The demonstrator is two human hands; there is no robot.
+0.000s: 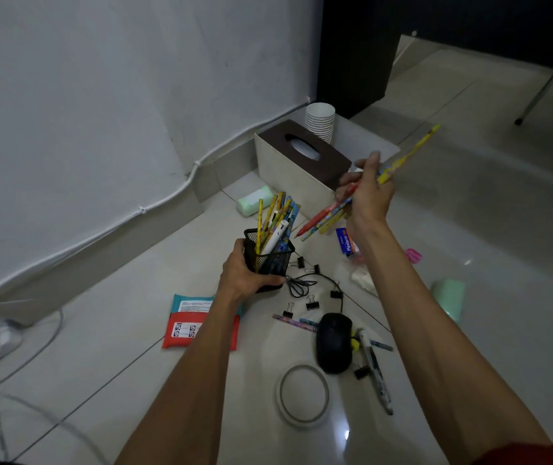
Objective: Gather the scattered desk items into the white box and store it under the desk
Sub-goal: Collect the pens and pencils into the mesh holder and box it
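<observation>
Pencils (335,214), a small bundle of them in red and yellow, are clenched in the right hand (367,193), raised above a tiled floor with their tips slanting down and to the left. The left hand (246,275) is wrapped around a black mesh pen cup (268,253), lifted off the floor and already holding more pencils and a white pen. The bundle's tips sit just beside the cup's rim, so the step in hand looks like gathering loose pencils into the cup.

Below and between the arms, other items lie scattered: a black mouse (334,342) with its cable, several black binder clips (311,302), a few pens (374,370), a roll of tape (303,394), two tissue packets (198,325) partly under the left forearm, and a mint-green cup (448,298) on its side well to the right.

Further back, against the wall, stands a tissue box (302,159) with a stack of paper cups (319,122) behind it. No white storage box can be identified for certain.

The next move likely calls for tilting the bundle more upright and lowering it into the cup.
</observation>
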